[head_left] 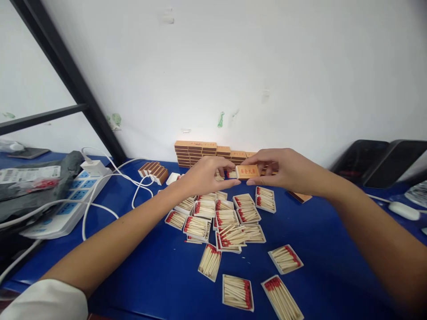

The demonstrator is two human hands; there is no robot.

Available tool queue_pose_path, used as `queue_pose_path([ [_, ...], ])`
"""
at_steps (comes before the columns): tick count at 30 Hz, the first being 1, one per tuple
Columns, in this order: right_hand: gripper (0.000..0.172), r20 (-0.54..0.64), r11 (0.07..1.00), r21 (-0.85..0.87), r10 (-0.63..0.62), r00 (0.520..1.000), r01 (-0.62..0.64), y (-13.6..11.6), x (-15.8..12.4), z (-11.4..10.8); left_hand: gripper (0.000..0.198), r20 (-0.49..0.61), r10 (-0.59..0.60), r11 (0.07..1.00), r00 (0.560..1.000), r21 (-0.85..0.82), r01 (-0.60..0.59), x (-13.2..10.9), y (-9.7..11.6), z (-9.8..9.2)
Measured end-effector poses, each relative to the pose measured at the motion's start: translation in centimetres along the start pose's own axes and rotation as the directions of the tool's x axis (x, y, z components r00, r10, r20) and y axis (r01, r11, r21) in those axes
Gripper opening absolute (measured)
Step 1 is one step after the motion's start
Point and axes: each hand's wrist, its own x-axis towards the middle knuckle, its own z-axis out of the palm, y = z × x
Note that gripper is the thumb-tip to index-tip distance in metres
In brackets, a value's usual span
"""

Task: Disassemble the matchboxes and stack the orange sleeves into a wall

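My right hand [275,169] pinches a closed matchbox [247,172] between thumb and fingers, its orange printed face towards me. At the box's left end, my left hand [215,173] has its thumb and forefinger apart; whether the tips touch the box I cannot tell. Matches with red heads show through that gap. Below both hands lie several open white matchbox trays [196,226] full of matches, some piled on each other. Loose matches [231,235] lie across one tray. Nearer me are separate filled trays, among them one tray [238,292] at the front.
Stacked matchboxes [195,151] stand against the wall, partly behind my hands. More boxes [153,172] sit left, beside white cables [110,175] and a power strip [71,200]. Dark phone-like devices [376,162] lean at right. A brown box [300,196] lies by my right wrist.
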Motion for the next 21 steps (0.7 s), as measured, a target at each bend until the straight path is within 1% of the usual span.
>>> queue_pose_path([
  [1, 0.048, -0.027, 1.000, 0.010, -0.010, 1.000, 0.010, 0.1, 0.1, 0.3, 0.032, -0.013, 0.001, 1.000, 1.000, -0.004, -0.001, 0.0, -0.1, 0.1],
  [3, 0.047, -0.061, 0.999, 0.032, -0.020, 0.998, 0.022, 0.2, 0.1, 0.8, 0.034, -0.034, -0.010, 0.999, 0.999, -0.044, 0.008, 0.0, -0.4, 0.0],
  [6, 0.045, -0.063, 0.995, 0.091, -0.031, 0.998, 0.036, 0.3, 0.3, 1.4, 0.038, -0.054, -0.035, 0.995, 0.998, -0.098, 0.030, -0.1, -0.7, -0.2],
  [8, 0.052, -0.089, 0.978, 0.208, -0.005, 0.996, 0.024, 0.3, 0.5, 1.8, 0.033, -0.084, -0.056, 0.995, 0.995, -0.087, 0.048, -0.1, -0.8, -0.3],
  [9, 0.056, -0.115, 0.955, 0.298, 0.032, 0.993, 0.003, 0.3, 0.6, 2.1, 0.031, -0.116, -0.071, 0.995, 0.991, -0.079, 0.062, -0.1, -0.8, -0.3],
  [11, 0.056, -0.141, 0.870, 0.490, 0.146, 0.979, -0.059, 0.2, 1.0, 2.7, 0.029, -0.187, -0.106, 0.993, 0.977, -0.067, 0.095, -0.1, -0.9, -0.4],
  [13, 0.052, -0.097, 0.775, 0.617, 0.246, 0.964, -0.136, 0.2, 1.3, 3.2, 0.027, -0.234, -0.117, 0.993, 0.965, -0.062, 0.106, -0.1, -1.1, -0.4],
  [15, 0.051, -0.041, 0.720, 0.669, 0.284, 0.958, -0.185, 0.2, 1.5, 3.8, 0.026, -0.244, -0.112, 0.993, 0.963, -0.062, 0.100, -0.1, -1.5, -0.4],
  [18, 0.048, -0.029, 0.697, 0.691, 0.292, 0.956, -0.192, 0.1, 1.5, 4.5, 0.028, -0.228, -0.108, 0.993, 0.968, -0.070, 0.094, -0.2, -1.9, -0.4],
  [21, 0.046, -0.024, 0.684, 0.702, 0.300, 0.954, -0.198, -0.1, 1.5, 4.9, 0.034, -0.221, -0.102, 0.994, 0.970, -0.066, 0.090, -0.2, -2.2, -0.6],
])
